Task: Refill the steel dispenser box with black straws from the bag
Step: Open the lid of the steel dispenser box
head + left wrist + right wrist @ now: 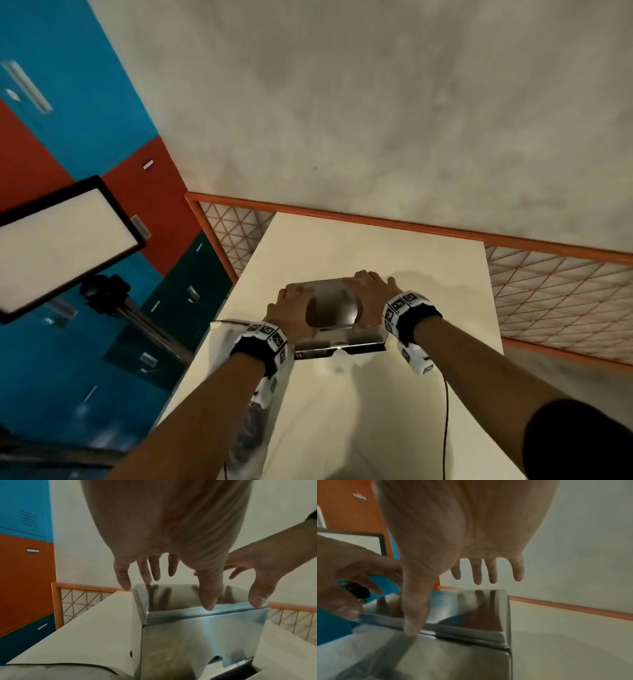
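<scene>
The steel dispenser box (337,308) stands on the white table (376,246), its lid on. My left hand (293,305) lies over the lid's left part and my right hand (368,284) over its right part. In the left wrist view the left hand (171,563) spreads its fingers above the lid (180,595), thumb on the front rim. In the right wrist view the right hand (453,561) does the same over the lid (471,608), thumb tip pressing the front seam. A clear plastic bag (253,411) with dark contents lies under my left forearm.
The table's left edge runs close to the bag. An orange rail with wire mesh (548,291) borders the far and right sides. A lit panel on a tripod (65,246) and coloured lockers (51,154) stand at the left. A black cable (445,428) hangs from my right wrist.
</scene>
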`<state>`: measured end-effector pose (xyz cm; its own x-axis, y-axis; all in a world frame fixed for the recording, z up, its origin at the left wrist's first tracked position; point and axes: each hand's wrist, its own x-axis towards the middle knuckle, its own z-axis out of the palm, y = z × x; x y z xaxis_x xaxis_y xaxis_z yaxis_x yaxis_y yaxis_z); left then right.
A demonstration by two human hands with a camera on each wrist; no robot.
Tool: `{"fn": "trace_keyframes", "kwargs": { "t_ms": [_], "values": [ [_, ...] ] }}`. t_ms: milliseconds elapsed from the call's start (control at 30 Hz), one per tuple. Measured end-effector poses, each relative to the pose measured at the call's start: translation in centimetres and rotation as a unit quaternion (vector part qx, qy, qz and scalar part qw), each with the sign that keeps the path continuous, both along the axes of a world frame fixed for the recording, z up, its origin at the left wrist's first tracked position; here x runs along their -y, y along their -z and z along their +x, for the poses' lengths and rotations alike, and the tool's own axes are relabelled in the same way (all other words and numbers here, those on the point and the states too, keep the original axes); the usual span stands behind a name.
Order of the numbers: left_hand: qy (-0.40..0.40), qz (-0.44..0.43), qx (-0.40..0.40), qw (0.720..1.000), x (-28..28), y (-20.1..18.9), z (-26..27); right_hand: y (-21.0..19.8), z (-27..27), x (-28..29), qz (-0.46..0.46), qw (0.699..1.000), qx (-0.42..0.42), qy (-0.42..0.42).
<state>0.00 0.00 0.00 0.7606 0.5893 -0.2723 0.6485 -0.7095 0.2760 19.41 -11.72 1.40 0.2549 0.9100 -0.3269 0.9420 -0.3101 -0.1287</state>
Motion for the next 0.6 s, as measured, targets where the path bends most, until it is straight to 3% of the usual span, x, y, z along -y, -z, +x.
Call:
{"fn": "trace_keyframes", "kwargs": {
  "t_ms": [267, 600],
  "values": [
    [0.051, 0.020, -0.100, 0.994, -3.2, 1.3, 0.6, 0.2, -0.3, -2.0, -0.065, 0.995, 0.060, -0.042],
    [0.068, -0.002, -0.092, 0.993, -4.3, 2.0, 1.1, 0.4, -0.9, -3.5, -0.093, 0.993, 0.056, -0.047]
  ]
}}
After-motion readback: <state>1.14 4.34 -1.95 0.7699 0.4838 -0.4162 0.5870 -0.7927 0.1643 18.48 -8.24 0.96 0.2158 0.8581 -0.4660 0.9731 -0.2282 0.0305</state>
